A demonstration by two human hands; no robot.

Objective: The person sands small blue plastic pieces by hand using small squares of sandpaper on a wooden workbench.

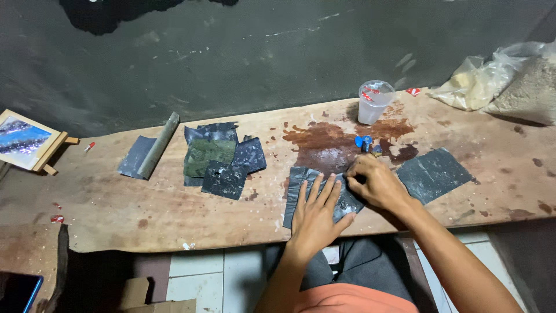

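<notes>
Dark grey wall (243, 52) stands behind a long wooden workbench (174, 203), which has brown stains and wet marks near its middle. From the head camera, the left hand (315, 214) lies flat with spread fingers on a dark sandpaper sheet (298, 188) at the front edge of the bench, pressing it down; the hand is open and grips nothing. The right hand (376, 182) is just beside it, over the right end of the same sheet, with fingers curled closed around something small that I cannot make out. Just behind the right hand there is a small blue object (364, 141) on the wet stain, and farther back a clear plastic cup (375, 101) with red marks on its side stands upright. To the right of the hands another dark sheet (434, 174) lies flat, apart from them. At the far right end, two clear plastic bags (498, 81) lean there, one with yellowish material and one with pale powder. To the left, a pile of dark and greenish sheets (217, 159) lies overlapping, and beside it a grey rolled stick (158, 145) rests on one more sheet. At the left edge a small framed picture (26, 142) with blue colour lies tilted. Below the bench white floor tiles (220, 272) are visible.
</notes>
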